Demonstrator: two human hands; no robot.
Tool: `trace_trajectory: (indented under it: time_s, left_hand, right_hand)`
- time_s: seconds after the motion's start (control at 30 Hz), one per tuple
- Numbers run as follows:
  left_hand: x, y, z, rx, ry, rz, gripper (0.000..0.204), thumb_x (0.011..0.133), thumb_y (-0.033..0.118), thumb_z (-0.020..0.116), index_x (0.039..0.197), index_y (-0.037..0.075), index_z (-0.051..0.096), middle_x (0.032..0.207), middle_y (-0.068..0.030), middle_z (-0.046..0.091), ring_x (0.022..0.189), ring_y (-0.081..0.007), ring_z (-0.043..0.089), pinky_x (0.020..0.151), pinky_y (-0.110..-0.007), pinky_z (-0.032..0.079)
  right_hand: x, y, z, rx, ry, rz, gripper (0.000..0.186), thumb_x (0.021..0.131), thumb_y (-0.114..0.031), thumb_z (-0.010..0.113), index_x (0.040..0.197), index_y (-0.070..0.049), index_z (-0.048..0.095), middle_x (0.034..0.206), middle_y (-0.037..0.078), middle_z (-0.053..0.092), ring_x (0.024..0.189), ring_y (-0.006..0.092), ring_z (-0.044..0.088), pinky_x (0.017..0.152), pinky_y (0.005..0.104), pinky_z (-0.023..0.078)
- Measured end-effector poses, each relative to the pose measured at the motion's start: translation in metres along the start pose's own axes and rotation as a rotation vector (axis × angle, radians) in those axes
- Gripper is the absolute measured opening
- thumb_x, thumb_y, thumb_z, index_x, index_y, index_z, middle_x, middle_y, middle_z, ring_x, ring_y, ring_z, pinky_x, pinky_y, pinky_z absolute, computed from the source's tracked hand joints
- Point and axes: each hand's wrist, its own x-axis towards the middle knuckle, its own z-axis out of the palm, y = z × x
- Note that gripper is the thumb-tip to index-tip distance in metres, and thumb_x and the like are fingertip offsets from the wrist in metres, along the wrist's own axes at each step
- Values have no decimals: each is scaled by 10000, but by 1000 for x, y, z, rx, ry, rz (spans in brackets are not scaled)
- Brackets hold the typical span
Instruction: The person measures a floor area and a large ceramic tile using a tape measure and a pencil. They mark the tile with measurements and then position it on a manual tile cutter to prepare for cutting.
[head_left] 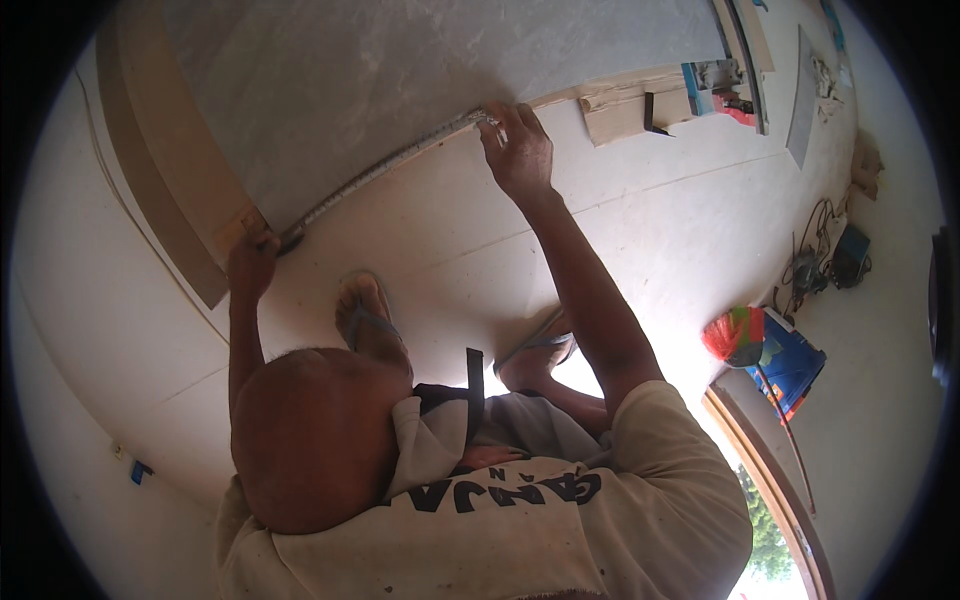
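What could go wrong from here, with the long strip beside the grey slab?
The long strip might shift along the edge of the grey slab if the left hand or right hand, one near each end, slips. The left foot, in an open sandal, is near that edge, so the toes could perhaps be knocked.

Strong daylight is pouring in beside the brown wooden door frame (773, 478) and is glaring white on the pale smooth floor (440, 220) near its door-side edge. The large grey marbled slab (330, 80) is sitting in flatter, dimmer light, while fisheye distortion is curving straight edges and blackness is swallowing the corners.
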Motion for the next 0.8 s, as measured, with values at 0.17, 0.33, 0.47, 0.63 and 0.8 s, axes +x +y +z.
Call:
trace_trajectory:
  time_s: [0.17, 0.33, 0.47, 0.63, 0.8]
  left_hand:
    - [1, -8, 4, 34, 40, 67, 292, 839, 309, 641, 1019, 91, 717, 993, -168, 696, 960, -347, 658, 848, -415, 498]
    - [2, -6, 2, 1, -1, 23, 282, 845, 306, 633, 991, 82, 720, 959, -168, 699, 924, -354, 667, 817, -422, 509]
    - [-3, 4, -1, 23, 42, 67, 264, 842, 288, 637, 968, 72, 721, 944, -173, 698, 913, -353, 669, 812, -424, 510]
    - [-4, 1, -2, 16, 79, 119, 250, 833, 280, 642, 962, 81, 721, 933, -173, 697, 908, -351, 670, 804, -426, 510]
    - [-5, 5, 0, 1, 81, 59, 248, 833, 283, 634, 954, 85, 720, 945, -173, 692, 911, -362, 661, 807, -429, 506]
  right_hand:
    - [5, 0, -4, -14, 32, -119, 202, 844, -105, 675, 1043, -71, 669, 888, 105, 629, 782, 280, 640, 665, 382, 539]
    - [9, 3, 4, 75, 30, -60, 139, 839, -80, 668, 968, -42, 703, 822, 121, 631, 739, 290, 635, 655, 372, 534]
    - [11, -5, 4, 100, 8, 53, 134, 833, -58, 645, 948, -29, 708, 778, 132, 628, 717, 289, 635, 647, 367, 526]
    - [13, -9, 5, 48, -9, 76, 140, 823, -53, 632, 942, -23, 698, 774, 137, 627, 713, 290, 636, 663, 380, 521]
    - [14, -10, 3, 117, -10, 88, 94, 833, -79, 575, 846, -52, 664, 818, 155, 618, 760, 356, 621, 673, 452, 505]
